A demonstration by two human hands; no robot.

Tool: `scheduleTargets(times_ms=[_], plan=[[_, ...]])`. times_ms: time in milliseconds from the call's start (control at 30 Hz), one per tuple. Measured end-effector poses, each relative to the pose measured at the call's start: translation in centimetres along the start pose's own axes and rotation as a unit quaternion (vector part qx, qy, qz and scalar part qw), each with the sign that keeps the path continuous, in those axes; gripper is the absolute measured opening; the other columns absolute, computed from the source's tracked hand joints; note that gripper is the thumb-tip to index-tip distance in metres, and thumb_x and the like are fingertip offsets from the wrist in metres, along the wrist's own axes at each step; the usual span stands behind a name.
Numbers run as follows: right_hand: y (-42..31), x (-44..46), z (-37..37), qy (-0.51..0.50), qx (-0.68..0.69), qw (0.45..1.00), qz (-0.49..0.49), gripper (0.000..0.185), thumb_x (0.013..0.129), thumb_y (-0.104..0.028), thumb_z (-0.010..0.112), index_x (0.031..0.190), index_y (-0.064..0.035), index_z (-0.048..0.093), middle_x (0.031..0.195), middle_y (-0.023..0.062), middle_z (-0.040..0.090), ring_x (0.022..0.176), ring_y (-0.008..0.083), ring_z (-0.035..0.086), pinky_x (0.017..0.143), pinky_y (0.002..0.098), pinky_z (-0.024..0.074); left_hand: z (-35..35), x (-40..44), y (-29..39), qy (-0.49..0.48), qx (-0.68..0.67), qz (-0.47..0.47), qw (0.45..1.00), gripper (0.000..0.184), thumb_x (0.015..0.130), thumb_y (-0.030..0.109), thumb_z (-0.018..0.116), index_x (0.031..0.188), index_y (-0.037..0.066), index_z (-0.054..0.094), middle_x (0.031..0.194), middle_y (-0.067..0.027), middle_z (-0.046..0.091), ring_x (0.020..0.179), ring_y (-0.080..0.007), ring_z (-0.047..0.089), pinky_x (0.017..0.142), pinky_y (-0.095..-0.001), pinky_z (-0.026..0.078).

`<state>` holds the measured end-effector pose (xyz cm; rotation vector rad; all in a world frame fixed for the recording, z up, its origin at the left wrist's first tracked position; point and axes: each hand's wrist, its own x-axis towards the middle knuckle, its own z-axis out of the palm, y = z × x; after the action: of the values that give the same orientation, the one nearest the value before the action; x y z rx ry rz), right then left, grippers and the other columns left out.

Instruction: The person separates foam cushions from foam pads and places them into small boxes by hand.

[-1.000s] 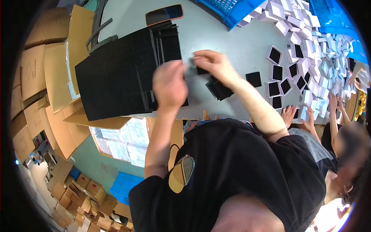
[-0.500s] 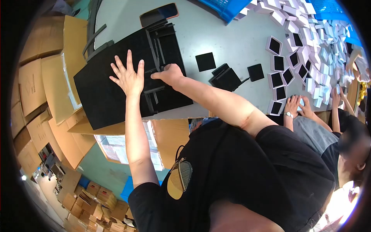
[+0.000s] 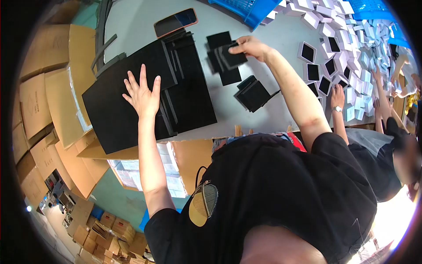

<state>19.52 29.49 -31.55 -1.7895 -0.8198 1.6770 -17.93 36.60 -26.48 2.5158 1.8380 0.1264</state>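
Observation:
My left hand [image 3: 143, 96] lies flat, fingers spread, on a stack of large black foam sheets [image 3: 118, 125]. The top sheet is shifted to the left, so cut lines and raised strips show on the layer below along its right side. My right hand [image 3: 254, 47] pinches several black foam squares [image 3: 225, 57] above the table to the right of the stack. They are blurred and partly overlap other black squares there. Closer to me sits a small pile of black foam squares [image 3: 253, 93], stacked unevenly.
A phone [image 3: 176, 23] lies beyond the sheets. A blue basket [image 3: 246, 11] stands at the table's far edge. Many small white boxes [image 3: 313, 72], some with black inserts, cover the right side, where a co-worker's hand [image 3: 337, 97] is. Cardboard cartons [image 3: 37, 94] are stacked at left.
My right hand has left the sheet stack and moved right with black foam squares in it. Loose strips and pieces are gone from the stack's right side. My left hand has barely moved.

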Motion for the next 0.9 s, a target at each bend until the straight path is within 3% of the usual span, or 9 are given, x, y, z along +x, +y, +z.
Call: scheduleTargets(times_ms=[133, 267, 333, 400, 467, 567, 667, 767, 900], plan=[[3.1, 4.8, -1.0, -0.007, -0.080, 0.994, 0.076, 0.045, 0.073, -0.035, 0.083, 0.104, -0.0055, 0.069, 0.096, 0.0077, 0.069, 0.095, 0.0166, 0.065, 0.079, 0.0271, 0.0494, -1.5, 1.9, -2.0, 0.121, -0.038, 0.045, 0.991, 0.056, 0.092, 0.045, 0.058, 0.140, 0.019, 0.049, 0.136, -0.0179, 0.052, 0.126, -0.0325, 0.049, 0.103, -0.0542, 0.034], [-5.0, -1.1, 2.9, 0.226, -0.413, 0.878, -0.086, 0.061, 0.072, -0.033, 0.077, 0.121, 0.0013, 0.061, 0.114, 0.0234, 0.064, 0.109, 0.0348, 0.061, 0.097, 0.0408, 0.0477, -1.6, 5.6, -2.8, 0.101, -0.060, 0.090, 0.989, 0.056, 0.097, 0.042, 0.050, 0.149, 0.025, 0.038, 0.156, -0.0160, 0.027, 0.146, -0.0330, 0.023, 0.114, -0.0597, 0.014], [-6.1, -1.2, 7.1, 0.269, -0.231, 0.899, -0.258, 0.062, 0.072, -0.032, 0.076, 0.123, 0.0000, 0.061, 0.104, 0.0196, 0.067, 0.098, 0.0290, 0.066, 0.090, 0.0369, 0.0518, 0.6, 6.9, -3.0, 0.084, -0.057, 0.093, 0.990, 0.055, 0.098, 0.044, 0.048, 0.149, 0.028, 0.037, 0.157, -0.0144, 0.026, 0.147, -0.0327, 0.021, 0.114, -0.0617, 0.012], [-9.0, -2.8, 12.5, 0.102, -0.067, 0.982, -0.144, 0.085, 0.073, -0.050, 0.078, 0.130, 0.0075, 0.054, 0.104, 0.0172, 0.068, 0.099, 0.0245, 0.066, 0.086, 0.0327, 0.0510, 2.3, 7.1, -2.5, 0.045, -0.039, 0.081, 0.995, 0.053, 0.099, 0.047, 0.042, 0.149, 0.032, 0.036, 0.157, -0.0112, 0.027, 0.147, -0.0326, 0.020, 0.114, -0.0642, 0.009], [-8.6, -0.2, 17.6, 0.087, 0.002, 0.996, -0.016, 0.112, 0.064, -0.064, 0.079, 0.134, 0.0162, 0.043, 0.113, 0.0254, 0.064, 0.110, 0.0302, 0.062, 0.094, 0.0346, 0.0487, 2.7, 7.0, -2.4, 0.050, -0.056, 0.073, 0.995, 0.052, 0.100, 0.050, 0.036, 0.150, 0.032, 0.035, 0.157, -0.0096, 0.029, 0.147, -0.0324, 0.019, 0.114, -0.0639, 0.007], [-8.8, 1.4, 21.2, 0.218, 0.033, 0.975, 0.042, 0.089, 0.064, -0.059, 0.081, 0.116, 0.0085, 0.057, 0.118, 0.0258, 0.059, 0.114, 0.0361, 0.059, 0.097, 0.0406, 0.0481, 2.7, 7.0, -2.5, 0.046, -0.063, 0.073, 0.994, 0.051, 0.101, 0.049, 0.032, 0.149, 0.032, 0.037, 0.157, -0.0092, 0.029, 0.147, -0.0323, 0.018, 0.114, -0.0634, 0.006], [-8.7, 1.4, 20.6, 0.158, 0.055, 0.986, 0.015, 0.107, 0.063, -0.060, 0.082, 0.129, 0.0163, 0.046, 0.131, 0.0295, 0.051, 0.126, 0.0335, 0.051, 0.098, 0.0364, 0.0469, 2.9, 7.1, -2.3, 0.045, -0.047, 0.065, 0.996, 0.051, 0.102, 0.049, 0.028, 0.150, 0.032, 0.035, 0.157, -0.0079, 0.029, 0.147, -0.0310, 0.018, 0.114, -0.0638, 0.005], [-8.7, 1.9, 21.5, 0.245, 0.002, 0.969, -0.004, 0.084, 0.057, -0.059, 0.084, 0.104, 0.0052, 0.060, 0.119, 0.0234, 0.057, 0.114, 0.0360, 0.058, 0.094, 0.0413, 0.0498, 3.1, 6.9, -2.2, 0.052, -0.051, 0.067, 0.995, 0.051, 0.103, 0.049, 0.025, 0.150, 0.033, 0.035, 0.157, -0.0073, 0.028, 0.148, -0.0307, 0.017, 0.113, -0.0648, 0.005], [-10.0, 3.0, 23.2, 0.271, 0.135, 0.952, 0.054, 0.090, 0.058, -0.059, 0.084, 0.114, 0.0044, 0.054, 0.119, 0.0217, 0.056, 0.114, 0.0333, 0.058, 0.094, 0.0415, 0.0490, 2.9, 7.0, -2.0, 0.056, -0.055, 0.067, 0.995, 0.049, 0.102, 0.045, 0.028, 0.148, 0.032, 0.038, 0.156, -0.0083, 0.030, 0.147, -0.0318, 0.019, 0.113, -0.0651, 0.006]])
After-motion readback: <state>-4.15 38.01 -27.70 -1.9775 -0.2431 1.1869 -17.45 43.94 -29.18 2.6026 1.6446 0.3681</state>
